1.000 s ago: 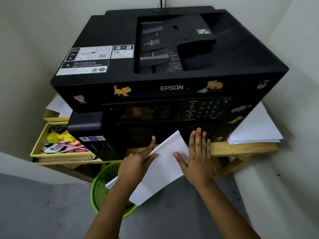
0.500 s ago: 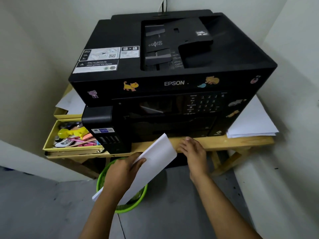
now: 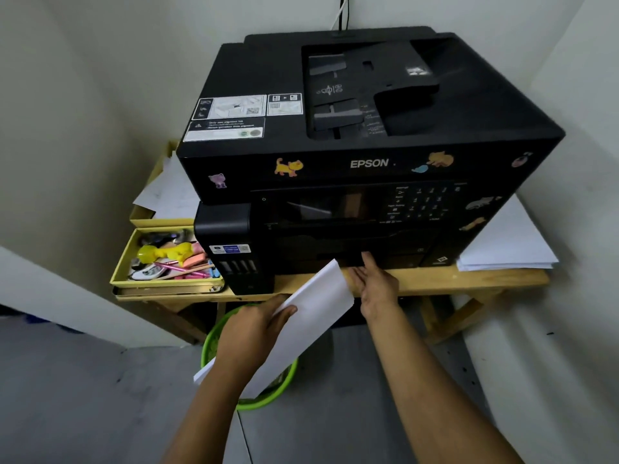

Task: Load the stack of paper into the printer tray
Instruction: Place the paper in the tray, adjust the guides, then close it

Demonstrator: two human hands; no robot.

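Note:
A large black Epson printer [image 3: 368, 155] with cat stickers stands on a wooden table [image 3: 469, 279]. My left hand [image 3: 254, 326] grips a white stack of paper [image 3: 315, 316], tilted, its far corner near the printer's lower front. My right hand [image 3: 375, 283] reaches to the closed tray front [image 3: 351, 259] at the printer's bottom edge, fingers extended and touching it; whether they hook under it is hidden.
A yellow box [image 3: 117, 279] of pens and small items sits left of the printer. More loose paper [image 3: 502, 242] lies on the table at the right. A green basket [image 3: 261, 400] stands on the floor under my left hand. Walls close in on both sides.
My right hand left the paper and moved to the printer's lower front. My left hand now holds the stack alone, pulled back and tilted. The view has drawn back.

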